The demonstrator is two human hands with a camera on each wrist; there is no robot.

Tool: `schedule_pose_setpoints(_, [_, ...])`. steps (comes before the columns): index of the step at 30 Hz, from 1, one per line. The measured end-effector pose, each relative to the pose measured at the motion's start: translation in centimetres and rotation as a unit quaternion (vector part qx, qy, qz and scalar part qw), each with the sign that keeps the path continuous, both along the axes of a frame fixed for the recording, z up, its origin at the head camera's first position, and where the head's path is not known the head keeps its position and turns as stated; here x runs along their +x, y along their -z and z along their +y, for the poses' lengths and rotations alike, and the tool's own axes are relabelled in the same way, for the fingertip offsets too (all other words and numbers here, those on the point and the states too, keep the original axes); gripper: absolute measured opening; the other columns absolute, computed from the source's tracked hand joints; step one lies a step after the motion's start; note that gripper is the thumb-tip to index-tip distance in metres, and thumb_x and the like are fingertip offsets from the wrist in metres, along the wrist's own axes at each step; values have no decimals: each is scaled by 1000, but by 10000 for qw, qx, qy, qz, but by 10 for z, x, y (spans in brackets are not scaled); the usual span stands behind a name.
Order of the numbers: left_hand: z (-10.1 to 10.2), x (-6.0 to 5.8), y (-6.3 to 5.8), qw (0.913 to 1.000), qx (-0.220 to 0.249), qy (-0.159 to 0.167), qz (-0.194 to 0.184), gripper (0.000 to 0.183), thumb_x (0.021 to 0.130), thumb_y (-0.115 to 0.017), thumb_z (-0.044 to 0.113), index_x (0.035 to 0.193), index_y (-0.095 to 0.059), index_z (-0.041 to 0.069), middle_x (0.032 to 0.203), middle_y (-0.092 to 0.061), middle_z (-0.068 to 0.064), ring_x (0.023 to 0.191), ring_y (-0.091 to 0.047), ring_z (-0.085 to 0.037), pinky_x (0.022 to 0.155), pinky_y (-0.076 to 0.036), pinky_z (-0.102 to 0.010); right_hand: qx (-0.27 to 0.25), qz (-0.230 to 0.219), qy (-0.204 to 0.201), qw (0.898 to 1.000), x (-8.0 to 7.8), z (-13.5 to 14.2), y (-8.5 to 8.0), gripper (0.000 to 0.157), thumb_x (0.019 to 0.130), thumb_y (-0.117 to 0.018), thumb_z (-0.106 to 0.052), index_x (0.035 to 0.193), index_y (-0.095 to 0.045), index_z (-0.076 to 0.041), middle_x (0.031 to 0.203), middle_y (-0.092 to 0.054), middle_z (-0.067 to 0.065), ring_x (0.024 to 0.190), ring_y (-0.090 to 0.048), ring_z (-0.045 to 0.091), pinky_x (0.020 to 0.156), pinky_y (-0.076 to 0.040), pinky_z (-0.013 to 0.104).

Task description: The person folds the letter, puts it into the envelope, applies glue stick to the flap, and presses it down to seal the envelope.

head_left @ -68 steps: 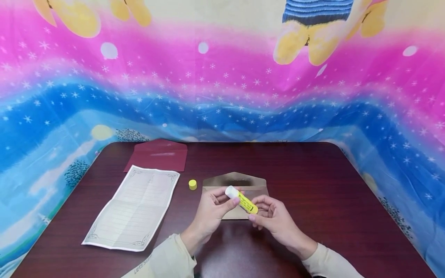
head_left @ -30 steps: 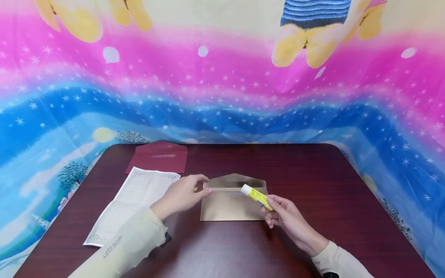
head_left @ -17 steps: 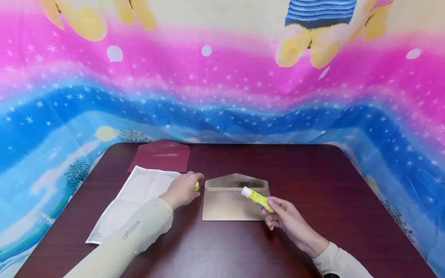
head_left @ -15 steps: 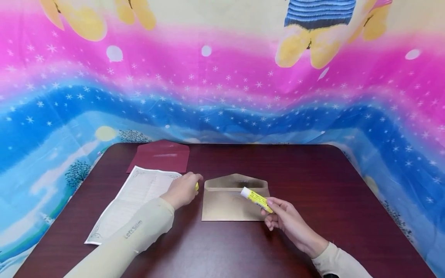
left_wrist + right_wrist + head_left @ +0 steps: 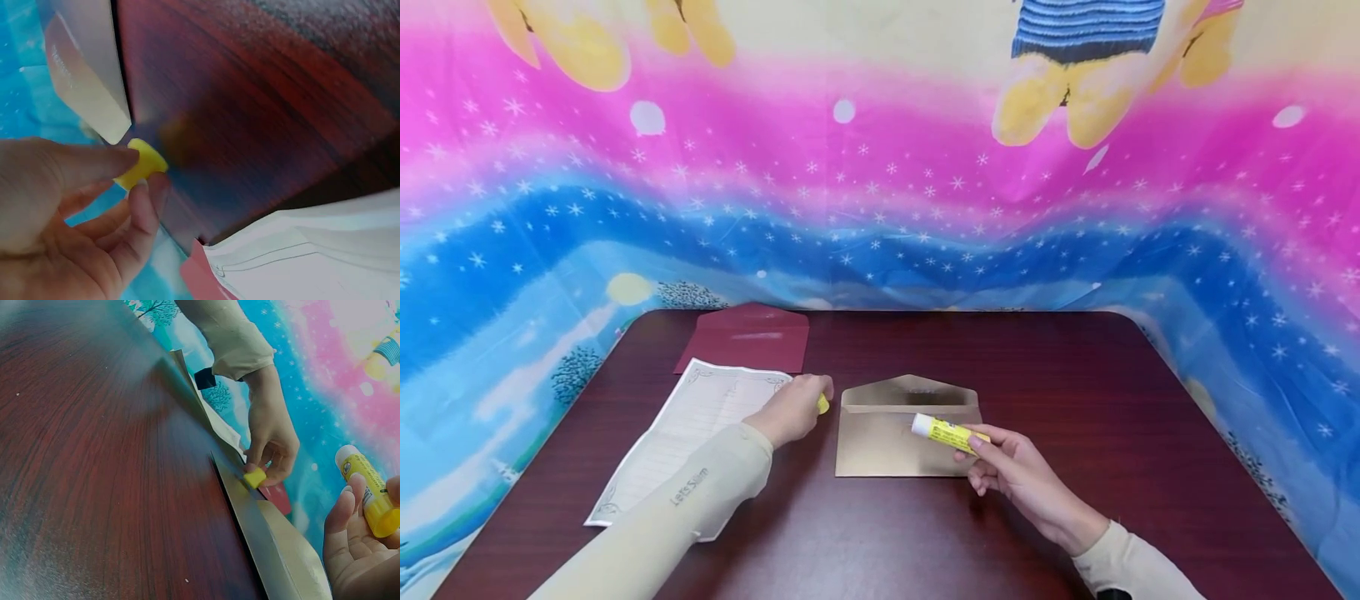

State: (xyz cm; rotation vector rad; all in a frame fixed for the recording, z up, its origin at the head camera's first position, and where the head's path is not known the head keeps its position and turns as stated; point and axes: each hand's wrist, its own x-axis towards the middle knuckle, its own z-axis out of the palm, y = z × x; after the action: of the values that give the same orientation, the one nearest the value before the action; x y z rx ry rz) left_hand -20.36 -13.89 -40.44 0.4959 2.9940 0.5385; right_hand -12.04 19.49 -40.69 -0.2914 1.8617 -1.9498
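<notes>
My left hand (image 5: 793, 408) pinches a small yellow cap (image 5: 145, 165) between thumb and fingers. In the right wrist view the cap (image 5: 255, 477) looks lifted slightly off the table or just touching it; I cannot tell which. My right hand (image 5: 1022, 479) holds a yellow glue stick (image 5: 951, 433) by its lower end, its white tip pointing left. Below the glue stick lies a gold envelope (image 5: 880, 446) with its flap spread open away from me. The right wrist view shows the glue stick (image 5: 369, 487) in my curled fingers, above the envelope's level.
A creased sheet of lined paper (image 5: 677, 442) with an ornate border lies left, partly under my left forearm. Behind it is a dark red envelope (image 5: 752, 337) with its flap open. A patterned cloth (image 5: 880, 192) hangs along the far edge of the dark wooden table (image 5: 1045, 358).
My left hand has left the glue stick, reached left to the yellow cap and taken it. My right hand keeps the glue stick, now tilted flatter.
</notes>
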Motion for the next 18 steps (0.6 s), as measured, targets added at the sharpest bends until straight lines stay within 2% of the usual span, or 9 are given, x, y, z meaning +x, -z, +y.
schedule_pose_setpoints(4, [1,1,-6,9986,521,-111,-11,23,84,-71,-9,103,-65,4,99,-70,-12,89,-63,-23,86,-57,-40,36,40,20,10000,0,1,-3,41,107,-50,-28,139,-51,-2,98,-71,-7,70,-60,3,66,-52,20])
schedule_pose_setpoints(8, [4,7,-17,9899,1411,-74,-110,26,89,-72,1,115,-69,6,106,-74,-10,92,-69,-20,87,-58,-39,127,97,55,9999,0,1,-7,43,107,-50,-28,140,-50,0,99,-70,-5,70,-59,4,67,-52,21])
schedule_pose_setpoints(12, [13,18,-30,9716,2347,98,-288,26,93,-71,6,118,-70,7,101,-75,-8,87,-72,-18,81,-60,-34,229,225,127,9994,-1,0,-11,47,108,-49,-29,142,-47,3,100,-70,-4,70,-59,4,67,-53,22])
schedule_pose_setpoints(18, [27,39,-41,9344,3457,612,-608,18,98,-64,6,116,-65,4,95,-74,-14,74,-71,-16,70,-61,-30,191,533,82,9984,-1,-4,-19,44,108,-48,-25,142,-47,4,98,-70,-6,69,-60,4,65,-53,22])
